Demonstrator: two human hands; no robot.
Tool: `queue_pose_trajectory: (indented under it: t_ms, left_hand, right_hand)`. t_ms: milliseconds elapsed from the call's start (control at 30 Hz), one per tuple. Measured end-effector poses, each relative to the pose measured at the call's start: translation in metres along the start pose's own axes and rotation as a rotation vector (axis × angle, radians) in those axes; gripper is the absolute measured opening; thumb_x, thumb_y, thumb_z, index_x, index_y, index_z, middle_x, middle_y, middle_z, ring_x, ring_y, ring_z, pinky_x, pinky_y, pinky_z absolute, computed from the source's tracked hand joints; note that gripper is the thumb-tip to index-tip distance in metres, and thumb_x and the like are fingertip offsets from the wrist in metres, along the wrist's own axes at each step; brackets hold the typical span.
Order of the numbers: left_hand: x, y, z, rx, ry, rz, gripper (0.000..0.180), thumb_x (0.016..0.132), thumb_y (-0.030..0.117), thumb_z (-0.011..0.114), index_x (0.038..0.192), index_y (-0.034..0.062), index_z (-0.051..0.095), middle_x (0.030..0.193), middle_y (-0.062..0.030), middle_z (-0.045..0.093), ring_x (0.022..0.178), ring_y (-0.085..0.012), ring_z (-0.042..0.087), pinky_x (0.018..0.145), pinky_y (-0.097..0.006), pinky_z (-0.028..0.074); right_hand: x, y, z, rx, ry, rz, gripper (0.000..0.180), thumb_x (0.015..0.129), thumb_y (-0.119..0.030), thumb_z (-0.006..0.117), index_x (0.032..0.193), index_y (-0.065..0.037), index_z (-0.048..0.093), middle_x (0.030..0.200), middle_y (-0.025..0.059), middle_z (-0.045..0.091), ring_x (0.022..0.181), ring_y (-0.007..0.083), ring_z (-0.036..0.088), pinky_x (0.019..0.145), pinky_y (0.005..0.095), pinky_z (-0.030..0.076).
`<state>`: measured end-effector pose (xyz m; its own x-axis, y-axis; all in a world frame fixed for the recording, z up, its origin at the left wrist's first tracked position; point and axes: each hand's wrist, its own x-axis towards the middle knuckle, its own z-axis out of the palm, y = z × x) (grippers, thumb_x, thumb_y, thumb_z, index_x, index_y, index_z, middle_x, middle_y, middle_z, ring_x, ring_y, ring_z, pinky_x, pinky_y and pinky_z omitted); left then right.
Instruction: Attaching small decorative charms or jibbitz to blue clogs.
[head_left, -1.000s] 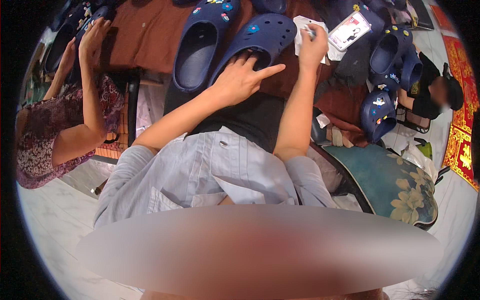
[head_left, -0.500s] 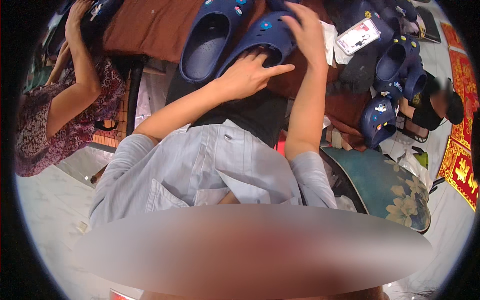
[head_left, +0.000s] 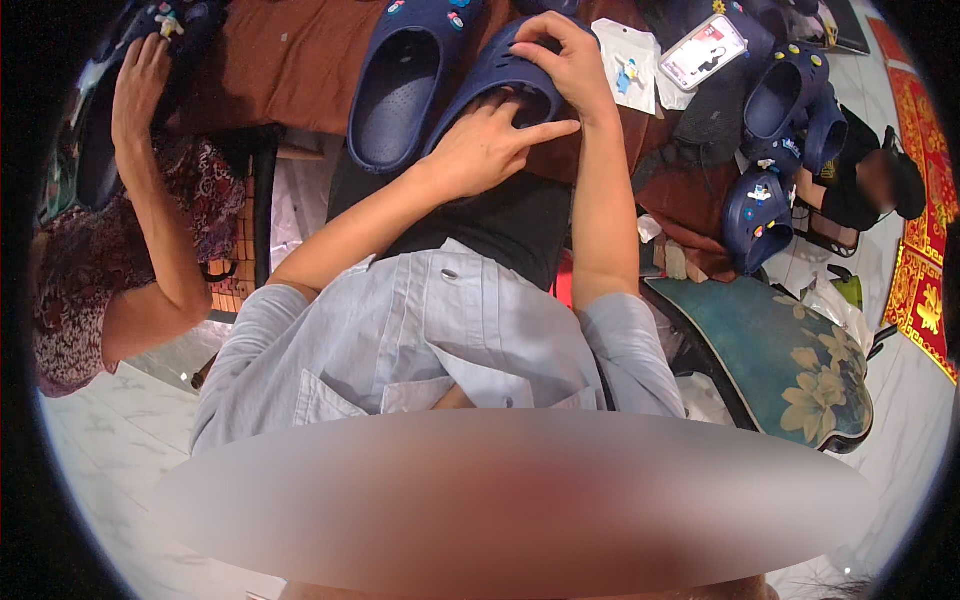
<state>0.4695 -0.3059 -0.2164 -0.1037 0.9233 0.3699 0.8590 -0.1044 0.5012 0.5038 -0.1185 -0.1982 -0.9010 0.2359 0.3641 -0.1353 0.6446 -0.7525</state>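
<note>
A navy clog (head_left: 505,65) with holes in its upper lies on the brown cloth in front of me. The fingers of my left hand (head_left: 480,145) reach inside its opening, under the upper; their tips are hidden and the thumb sticks out to the right. Over the top of the same clog, my right hand (head_left: 560,60) is closed in a pinch, its fingertips down at the upper. What they pinch I cannot make out. Just left stands another navy clog (head_left: 395,110), its upper decorated with small charms.
Brown cloth (head_left: 270,65) covers the table. Right of my hands lie a white card packet (head_left: 628,70) with a small blue figure charm and a phone (head_left: 703,50). Several charmed navy clogs (head_left: 758,215) are farther right. A co-worker's hand (head_left: 145,85) touches a dark clog at left; another person (head_left: 875,180) is at right.
My right hand has come in from spread fingers to a pinch on the clog's upper, covering where a blue charm showed. The co-worker's arm at left has lowered.
</note>
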Motion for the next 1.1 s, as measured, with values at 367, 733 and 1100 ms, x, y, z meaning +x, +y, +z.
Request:
queue_pose_trajectory:
  t_ms: [367,733,1100]
  left_hand:
    - [0.022,0.004,-0.019,-0.260,0.032,-0.087,0.082,0.078,0.010,0.065,0.149,0.0120,0.023,0.098,-0.0209,0.049,0.086,-0.0386,0.049,0.077,-0.044,0.042]
    - [0.023,0.024,-0.007,0.081,0.305,0.213,0.081,0.064,-0.005,0.061,0.140,0.0152,0.041,0.112,-0.0253,0.044,0.108,-0.0470,0.040,0.093,-0.057,0.032]
    - [0.061,0.000,0.017,-0.158,0.292,-0.101,0.086,0.075,-0.002,0.059,0.149,0.0253,0.024,0.128,-0.0287,0.041,0.110,-0.0483,0.043,0.097,-0.050,0.038]
  right_hand:
    - [-0.029,0.032,-0.023,0.022,0.684,0.112,0.013,0.077,-0.003,0.069,0.089,0.000,0.069,0.087,0.0083,0.067,0.083,0.0182,0.062,0.077,0.0290,0.047]
    - [-0.062,0.084,-0.068,-0.547,0.624,0.310,0.015,0.073,0.000,0.071,0.088,0.001,0.067,0.088,0.0164,0.066,0.082,0.0267,0.065,0.074,0.0351,0.050]
    - [-0.057,0.067,-0.069,-0.571,0.494,0.397,0.016,0.078,-0.010,0.067,0.091,-0.003,0.070,0.094,0.0162,0.066,0.090,0.0332,0.062,0.082,0.0405,0.047]
